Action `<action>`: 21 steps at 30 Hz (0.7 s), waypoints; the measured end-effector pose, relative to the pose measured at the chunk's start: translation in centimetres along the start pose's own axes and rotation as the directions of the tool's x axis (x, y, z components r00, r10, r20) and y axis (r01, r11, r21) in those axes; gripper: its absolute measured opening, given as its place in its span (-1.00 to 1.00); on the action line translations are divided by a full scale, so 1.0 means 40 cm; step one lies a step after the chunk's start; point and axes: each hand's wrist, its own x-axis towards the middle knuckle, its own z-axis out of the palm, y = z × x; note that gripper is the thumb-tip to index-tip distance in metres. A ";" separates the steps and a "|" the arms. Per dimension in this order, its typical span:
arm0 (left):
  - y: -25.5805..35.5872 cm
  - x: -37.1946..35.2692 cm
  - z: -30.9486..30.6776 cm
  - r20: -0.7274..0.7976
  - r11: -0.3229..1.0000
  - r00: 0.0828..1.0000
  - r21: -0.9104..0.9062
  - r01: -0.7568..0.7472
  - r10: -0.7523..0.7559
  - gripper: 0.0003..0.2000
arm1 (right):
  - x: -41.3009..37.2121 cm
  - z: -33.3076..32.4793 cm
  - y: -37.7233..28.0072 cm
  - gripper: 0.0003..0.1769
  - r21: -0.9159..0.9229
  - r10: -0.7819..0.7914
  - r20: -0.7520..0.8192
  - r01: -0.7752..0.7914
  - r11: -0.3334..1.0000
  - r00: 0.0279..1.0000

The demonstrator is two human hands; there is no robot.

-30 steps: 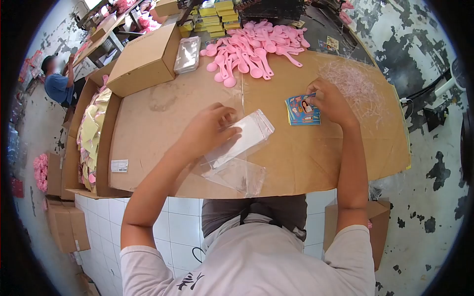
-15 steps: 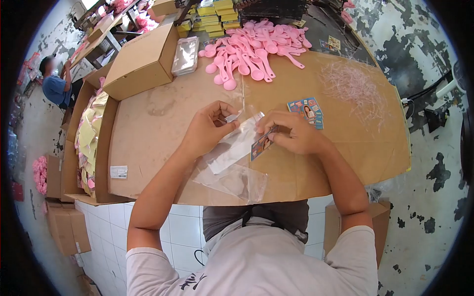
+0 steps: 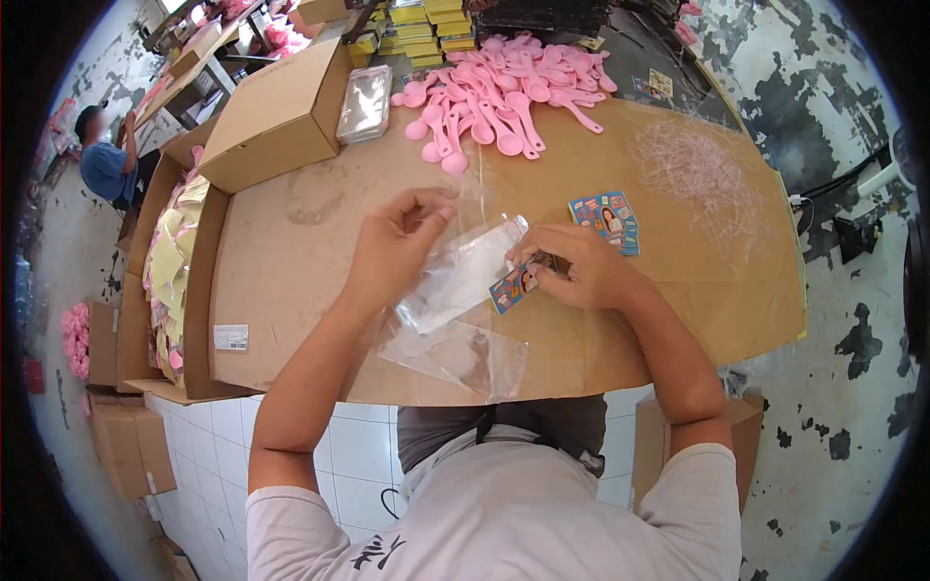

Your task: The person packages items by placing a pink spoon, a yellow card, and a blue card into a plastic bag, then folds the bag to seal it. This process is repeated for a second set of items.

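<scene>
Card (image 3: 508, 292) pinched firmly in the right hand (image 3: 581, 267), thumb against fingers, right beside the clear bags (image 3: 453, 281) on the desk (image 3: 300, 290)! Over at their far left, the left hand (image 3: 395, 244) curls loosely, any grip on plastic impossible to tell. Fanned cards (image 3: 610, 219) lie beyond the right hand, pink spoons (image 3: 504, 102) farther still.

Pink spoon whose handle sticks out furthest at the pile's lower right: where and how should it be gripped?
Probably pinch the spoon's handle near its free end, from the near right: it projects over cardboard, beyond the crowded pile.
</scene>
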 end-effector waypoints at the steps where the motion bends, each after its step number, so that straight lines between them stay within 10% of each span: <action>1: -0.003 0.008 -0.010 -0.028 0.994 0.997 -0.083 -0.076 0.074 -0.80 | -0.001 0.004 0.005 -0.78 0.026 0.001 -0.027 0.000 1.000 1.000; 5: 0.029 0.006 -0.037 0.079 0.963 0.997 -0.266 0.038 -0.017 -0.77 | 0.013 -0.019 0.002 -0.82 0.021 0.123 -0.299 -0.123 0.992 0.946; 8: 0.049 -0.012 -0.006 0.125 0.967 0.990 -0.237 0.091 -0.062 -0.72 | 0.021 -0.023 -0.004 -0.79 0.344 0.379 -0.342 -0.261 0.902 0.860; 11: 0.024 -0.018 0.012 0.210 0.954 0.972 -0.255 0.156 -0.102 -0.69 | 0.027 -0.009 -0.001 -0.70 0.562 0.344 -0.404 -0.067 0.825 0.847; 17: 0.003 -0.018 0.026 0.215 0.979 0.970 -0.142 0.145 -0.112 -0.66 | 0.021 -0.029 -0.038 -0.63 0.561 0.409 -0.377 -0.146 0.815 0.831; 21: 0.001 -0.028 0.040 0.261 0.982 0.964 -0.164 0.093 -0.047 -0.66 | 0.023 -0.026 -0.014 -0.56 0.208 0.150 -0.329 -0.083 0.975 0.932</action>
